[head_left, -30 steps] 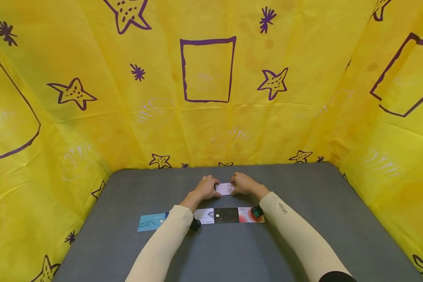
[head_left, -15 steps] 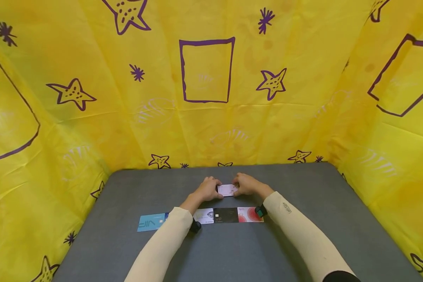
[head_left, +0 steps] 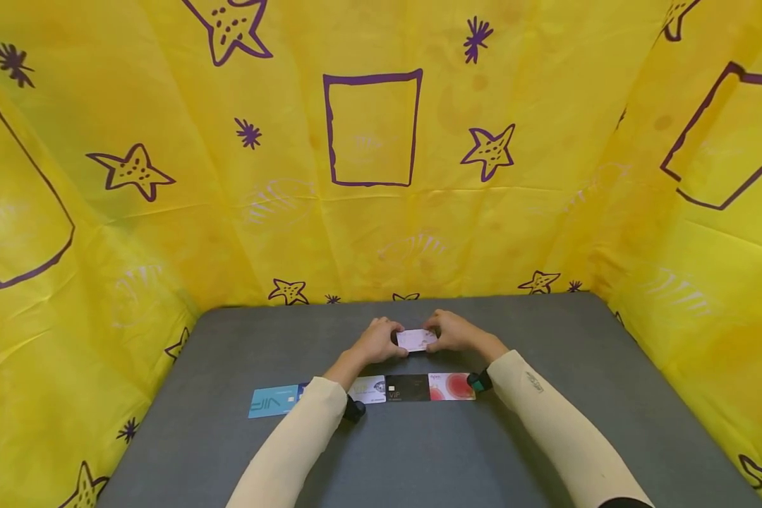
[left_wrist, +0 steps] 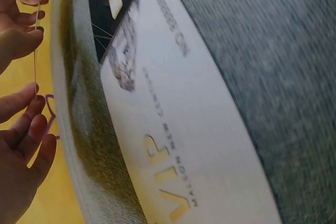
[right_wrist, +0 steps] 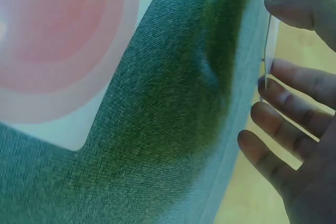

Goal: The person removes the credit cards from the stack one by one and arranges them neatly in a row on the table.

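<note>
Both hands hold a pale pinkish-white plastic card [head_left: 416, 340] above the far middle of the table. My left hand [head_left: 376, 341] pinches its left end between thumb and fingers. The right hand [head_left: 452, 330] grips the opposite end, thumb at the near edge. Edge-on in the right wrist view, the card [right_wrist: 269, 38] shows as a thin strip by the right fingers [right_wrist: 286, 98]. Nearer me lies a row of cards: light blue [head_left: 274, 401], dark blue [head_left: 302, 387] mostly hidden by the left arm, white VIP [head_left: 370, 389], black VIP [head_left: 408, 388] and red-and-white [head_left: 452, 386].
The grey tabletop [head_left: 514, 437] is enclosed by a yellow curtain [head_left: 381, 247] with purple starfish drawings. My left sleeve [head_left: 292, 441] passes over part of the card row. The right sleeve [head_left: 561, 423] runs to the right of it.
Both hands have shifted slightly to the right, carrying the pale card with them. The row of cards has stayed in place.
</note>
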Available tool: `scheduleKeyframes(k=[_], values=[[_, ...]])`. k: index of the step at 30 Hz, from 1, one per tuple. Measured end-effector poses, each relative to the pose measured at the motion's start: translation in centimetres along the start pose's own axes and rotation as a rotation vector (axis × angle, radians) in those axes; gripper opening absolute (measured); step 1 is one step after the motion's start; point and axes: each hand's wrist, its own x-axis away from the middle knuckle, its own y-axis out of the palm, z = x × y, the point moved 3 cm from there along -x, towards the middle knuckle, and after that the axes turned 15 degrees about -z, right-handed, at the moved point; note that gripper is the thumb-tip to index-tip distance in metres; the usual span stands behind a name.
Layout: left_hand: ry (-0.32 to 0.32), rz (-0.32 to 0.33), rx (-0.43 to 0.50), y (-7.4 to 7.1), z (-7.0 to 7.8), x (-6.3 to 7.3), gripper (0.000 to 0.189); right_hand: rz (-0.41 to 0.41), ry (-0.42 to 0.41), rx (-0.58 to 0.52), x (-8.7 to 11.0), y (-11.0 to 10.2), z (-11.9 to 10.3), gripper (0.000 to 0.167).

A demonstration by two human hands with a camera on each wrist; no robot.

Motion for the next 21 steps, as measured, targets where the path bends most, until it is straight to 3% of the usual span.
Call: scheduleKeyframes(k=[10,21], values=[[0.018,0.053,0.015,-0.3,1.6,1.0,0.053,0.04,0.037,-0.082,2.1,-0.2,-0.2,0.046],[0.046,0.073,0.022,0.0,3.0,1.7,0.052,0.118,-0.015,-0.037,4.5,-0.7,-0.6,0.046]])
